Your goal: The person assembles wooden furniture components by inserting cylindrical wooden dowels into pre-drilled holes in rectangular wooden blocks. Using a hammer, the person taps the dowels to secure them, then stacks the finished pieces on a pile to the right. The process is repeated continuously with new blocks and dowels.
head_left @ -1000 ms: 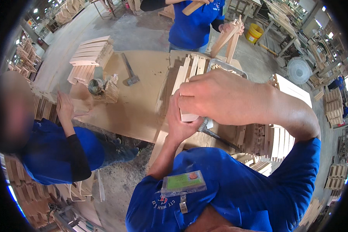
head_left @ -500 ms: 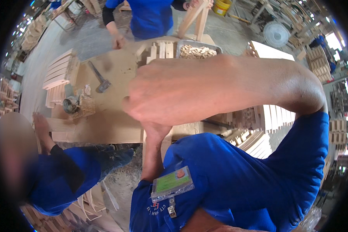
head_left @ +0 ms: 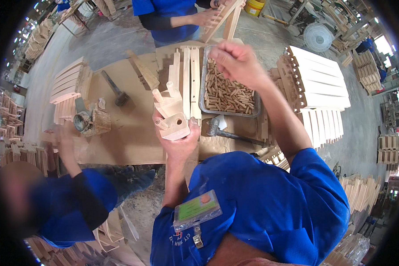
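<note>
Evidently the pegging is part done on the pale wooden pieces (head_left: 176, 130) at the centre of the frame: three pegs (head_left: 157, 95) jut from their ends, two on the farther piece and one on the nearer, while a round dark hole (head_left: 179, 121) beside that last one sits bare. From where I stand, that hole looks like what is left on these ends; whatever lies on their far sides I can't judge. The wood is clean, smooth and unpainted, its end faces cut square-edged and tilted up toward the wearer, the pegs rounded at their tips. The left hand (head_left: 178, 142) is wrapped around the pieces from below, gripping them just above the counter (head_left: 133, 139). The right hand (head_left: 238, 64) is over the upper end of the clear tray (head_left: 201, 101), right of centre, its fingers bent in toward the thumb; it is smeared by blur, so I honestly can't tell whether a peg is pinched there. Plenty of loose dowels (head_left: 230, 95) fill the tray, and a row of wooden strips (head_left: 190, 80) lies along its left side. Just below the tray rests a hammer (head_left: 241, 138), touched by neither hand.
</note>
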`<state>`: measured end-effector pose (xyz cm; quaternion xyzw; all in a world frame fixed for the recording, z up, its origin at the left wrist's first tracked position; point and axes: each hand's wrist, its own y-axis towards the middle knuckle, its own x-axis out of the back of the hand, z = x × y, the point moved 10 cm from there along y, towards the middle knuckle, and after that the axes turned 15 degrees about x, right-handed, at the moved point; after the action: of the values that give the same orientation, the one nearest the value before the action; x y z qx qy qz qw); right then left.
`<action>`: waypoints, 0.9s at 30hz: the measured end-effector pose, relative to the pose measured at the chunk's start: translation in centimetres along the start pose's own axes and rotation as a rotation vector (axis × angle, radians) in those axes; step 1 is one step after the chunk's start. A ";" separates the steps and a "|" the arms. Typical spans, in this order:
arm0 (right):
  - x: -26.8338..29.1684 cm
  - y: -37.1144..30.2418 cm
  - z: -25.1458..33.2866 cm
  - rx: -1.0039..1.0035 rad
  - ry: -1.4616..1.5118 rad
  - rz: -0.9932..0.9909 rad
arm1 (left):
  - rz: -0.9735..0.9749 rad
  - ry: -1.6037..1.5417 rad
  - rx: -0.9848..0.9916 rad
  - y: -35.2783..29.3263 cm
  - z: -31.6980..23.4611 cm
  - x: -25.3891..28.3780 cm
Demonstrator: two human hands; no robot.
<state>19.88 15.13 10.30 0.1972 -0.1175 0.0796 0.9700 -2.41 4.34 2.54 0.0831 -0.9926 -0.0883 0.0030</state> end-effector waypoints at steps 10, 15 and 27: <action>-1.5 -10.4 -27.8 -0.482 -0.681 0.201 | 0.002 0.035 0.075 -0.1 0.6 0.1; -1.4 -10.4 -28.2 -0.438 -0.778 0.187 | -0.022 0.086 -0.006 0.0 -0.1 -0.2; -0.5 -4.9 -11.4 -0.150 0.010 -0.004 | -0.006 0.091 0.016 0.3 0.0 0.0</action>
<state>22.62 15.15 -1.83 0.1236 -0.1181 0.0695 0.9828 -2.46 4.67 2.57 0.0900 -0.9919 -0.0766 0.0474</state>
